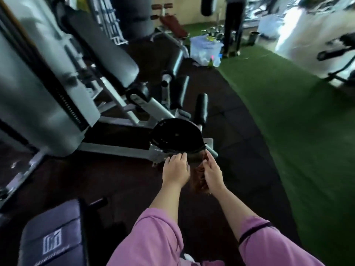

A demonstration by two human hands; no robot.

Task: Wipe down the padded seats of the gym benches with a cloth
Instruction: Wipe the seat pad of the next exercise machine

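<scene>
A reddish-brown cloth [199, 174] hangs between my two hands in the lower middle of the head view. My left hand [175, 169] holds its left side with the fingers stretched forward over it. My right hand [212, 172] pinches its right side. Both hands are just in front of a black round plate [176, 135] on a grey machine. A dark padded backrest [99, 45] of that machine slopes up at the left. A purple-grey padded bench seat [51, 235] with a white logo lies at the bottom left, apart from my hands.
Dark rubber flooring [236, 131] runs ahead, with green turf [307, 121] to the right. Black roller pads [201, 106] stick out of the machine. A clear plastic bin [205, 48] and a standing person [233, 24] are at the far end. A brown bench [172, 24] stands beyond.
</scene>
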